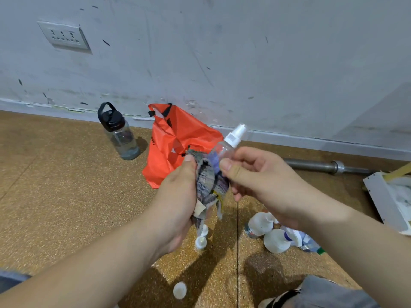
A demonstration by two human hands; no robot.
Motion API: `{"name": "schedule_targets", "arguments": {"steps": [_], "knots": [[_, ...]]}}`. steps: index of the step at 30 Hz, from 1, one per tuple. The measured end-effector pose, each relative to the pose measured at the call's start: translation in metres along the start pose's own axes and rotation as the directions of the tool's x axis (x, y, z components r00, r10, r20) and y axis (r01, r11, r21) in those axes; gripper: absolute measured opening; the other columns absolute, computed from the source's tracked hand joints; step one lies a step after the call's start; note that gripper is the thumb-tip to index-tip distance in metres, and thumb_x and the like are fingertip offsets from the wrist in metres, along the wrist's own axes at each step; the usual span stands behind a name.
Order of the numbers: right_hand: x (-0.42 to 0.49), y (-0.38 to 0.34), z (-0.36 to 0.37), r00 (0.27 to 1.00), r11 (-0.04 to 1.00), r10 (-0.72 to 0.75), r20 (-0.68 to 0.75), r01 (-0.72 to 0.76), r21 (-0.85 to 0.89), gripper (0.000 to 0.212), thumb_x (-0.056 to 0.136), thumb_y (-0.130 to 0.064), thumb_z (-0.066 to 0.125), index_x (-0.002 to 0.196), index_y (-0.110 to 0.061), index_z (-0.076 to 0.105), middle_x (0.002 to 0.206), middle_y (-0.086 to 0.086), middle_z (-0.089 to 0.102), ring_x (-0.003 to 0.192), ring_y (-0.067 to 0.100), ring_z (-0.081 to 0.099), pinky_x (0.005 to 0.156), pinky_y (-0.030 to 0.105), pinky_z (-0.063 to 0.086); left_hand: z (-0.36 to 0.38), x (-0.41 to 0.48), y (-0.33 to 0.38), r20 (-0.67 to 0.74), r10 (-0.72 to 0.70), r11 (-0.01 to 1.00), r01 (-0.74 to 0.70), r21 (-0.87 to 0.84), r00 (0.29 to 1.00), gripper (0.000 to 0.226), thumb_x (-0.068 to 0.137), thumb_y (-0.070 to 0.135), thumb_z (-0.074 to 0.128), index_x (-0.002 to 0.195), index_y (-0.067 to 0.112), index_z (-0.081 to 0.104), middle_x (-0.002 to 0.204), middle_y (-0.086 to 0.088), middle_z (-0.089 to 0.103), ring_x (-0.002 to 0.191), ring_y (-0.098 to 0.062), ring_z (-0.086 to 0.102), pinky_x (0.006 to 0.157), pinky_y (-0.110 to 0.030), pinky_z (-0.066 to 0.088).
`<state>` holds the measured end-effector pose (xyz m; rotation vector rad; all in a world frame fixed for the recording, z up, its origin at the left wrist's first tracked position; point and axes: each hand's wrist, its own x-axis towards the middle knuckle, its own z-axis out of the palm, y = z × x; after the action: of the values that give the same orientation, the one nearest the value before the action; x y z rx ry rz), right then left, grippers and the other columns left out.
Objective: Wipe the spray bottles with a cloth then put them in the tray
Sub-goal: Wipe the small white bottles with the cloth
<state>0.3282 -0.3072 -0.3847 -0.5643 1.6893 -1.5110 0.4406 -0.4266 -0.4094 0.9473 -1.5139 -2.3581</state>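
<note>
A small clear spray bottle [229, 143] with a white nozzle points up and to the right; my right hand [255, 176] grips its body between thumb and fingers. My left hand [180, 196] clutches a striped grey-purple cloth [210, 183], which is wrapped around the bottle's lower part. On the floor below lie more bottles: two white round ones [259, 224] [277, 240], small white ones [201, 241] [179, 290], and one with a blue label [308, 241]. A white tray [378, 196] sits at the right edge, partly cut off.
An orange bag [175, 145] lies against the wall behind my hands. A clear water bottle with a black lid [120, 132] stands to its left. A steel bar [322, 166] lies along the wall at right. The floor is brown speckled cork.
</note>
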Motion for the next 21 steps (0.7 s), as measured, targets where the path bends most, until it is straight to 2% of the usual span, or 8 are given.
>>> {"name": "schedule_targets", "arguments": {"steps": [3, 5, 8, 10, 11, 14, 17, 21], "knots": [[-0.001, 0.006, 0.002, 0.999, 1.000, 0.013, -0.042, -0.013, -0.005, 0.024, 0.083, -0.031, 0.075, 0.099, -0.013, 0.074, 0.086, 0.011, 0.059, 0.067, 0.017, 0.053, 0.060, 0.031, 0.049, -0.002, 0.001, -0.005, 0.008, 0.123, 0.964, -0.121, 0.236, 0.992, 0.054, 0.111, 0.050, 0.029, 0.110, 0.016, 0.072, 0.097, -0.005, 0.081, 0.088, -0.017, 0.076, 0.082, -0.035, 0.056], [-0.001, 0.007, 0.000, 0.999, 0.999, 0.029, -0.044, -0.030, -0.018, 0.015, 0.090, -0.027, 0.073, 0.096, -0.014, 0.073, 0.087, 0.009, 0.061, 0.072, 0.019, 0.053, 0.062, 0.032, 0.048, -0.004, -0.001, -0.008, -0.010, 0.151, 0.939, -0.140, 0.314, 0.988, 0.054, 0.111, 0.050, 0.030, 0.107, 0.017, 0.073, 0.094, 0.000, 0.081, 0.082, -0.010, 0.075, 0.077, -0.031, 0.053], [-0.003, 0.005, -0.003, 0.999, 0.998, 0.028, -0.021, -0.030, -0.053, 0.010, 0.095, -0.022, 0.070, 0.094, -0.012, 0.074, 0.086, 0.013, 0.066, 0.077, 0.021, 0.056, 0.064, 0.034, 0.047, -0.009, 0.005, -0.002, -0.115, 0.029, 0.984, -0.008, 0.180, 0.993, 0.060, 0.110, 0.054, 0.030, 0.105, 0.017, 0.077, 0.095, -0.005, 0.082, 0.081, -0.021, 0.076, 0.064, -0.029, 0.052], [-0.003, 0.005, -0.003, 0.999, 0.994, 0.045, -0.003, -0.046, -0.103, 0.015, 0.095, -0.024, 0.071, 0.098, -0.010, 0.076, 0.096, 0.024, 0.069, 0.077, 0.019, 0.059, 0.065, 0.035, 0.048, -0.014, 0.010, 0.003, -0.191, 0.065, 0.993, -0.044, 0.113, 0.980, 0.059, 0.109, 0.057, 0.031, 0.103, 0.022, 0.078, 0.100, -0.002, 0.081, 0.096, -0.026, 0.076, 0.080, -0.038, 0.056], [-0.003, 0.006, -0.002, 0.998, 0.989, 0.056, 0.003, -0.055, -0.140, 0.016, 0.094, -0.026, 0.072, 0.098, -0.011, 0.076, 0.101, 0.025, 0.071, 0.077, 0.018, 0.060, 0.066, 0.036, 0.048, -0.014, 0.009, 0.005, -0.183, 0.153, 0.978, -0.122, 0.170, 0.971, 0.058, 0.109, 0.058, 0.030, 0.103, 0.027, 0.079, 0.102, 0.005, 0.081, 0.103, -0.020, 0.075, 0.090, -0.037, 0.056], [-0.004, 0.008, -0.001, 0.999, 0.974, 0.032, 0.042, -0.022, -0.227, 0.009, 0.093, -0.023, 0.076, 0.087, -0.016, 0.073, 0.087, 0.022, 0.072, 0.071, 0.020, 0.059, 0.063, 0.039, 0.044, -0.012, -0.005, 0.006, 0.178, 0.430, 0.780, -0.464, 0.420, 0.885, 0.052, 0.108, 0.055, 0.028, 0.125, 0.028, 0.069, 0.110, 0.022, 0.074, 0.099, 0.009, 0.066, 0.084, -0.014, 0.050], [-0.008, 0.011, 0.001, 0.993, 0.902, -0.080, 0.092, 0.111, -0.418, 0.018, 0.091, -0.016, 0.068, 0.075, -0.018, 0.061, 0.064, 0.000, 0.056, 0.064, 0.013, 0.048, 0.058, 0.040, 0.039, -0.011, -0.009, -0.002, 0.424, 0.462, 0.544, -0.626, 0.558, 0.779, 0.040, 0.107, 0.048, 0.036, 0.143, 0.034, 0.047, 0.114, 0.029, 0.060, 0.104, 0.007, 0.060, 0.086, -0.013, 0.049], [-0.012, 0.011, 0.001, 0.986, 0.892, -0.057, 0.155, 0.120, -0.436, 0.017, 0.094, -0.017, 0.070, 0.084, -0.008, 0.059, 0.065, -0.001, 0.047, 0.061, 0.017, 0.040, 0.056, 0.042, 0.034, -0.012, -0.005, -0.003, 0.398, 0.473, 0.600, -0.619, 0.507, 0.786, 0.018, 0.108, 0.039, 0.038, 0.106, 0.029, 0.053, 0.090, 0.023, 0.060, 0.082, 0.003, 0.057, 0.075, -0.013, 0.044]]}}
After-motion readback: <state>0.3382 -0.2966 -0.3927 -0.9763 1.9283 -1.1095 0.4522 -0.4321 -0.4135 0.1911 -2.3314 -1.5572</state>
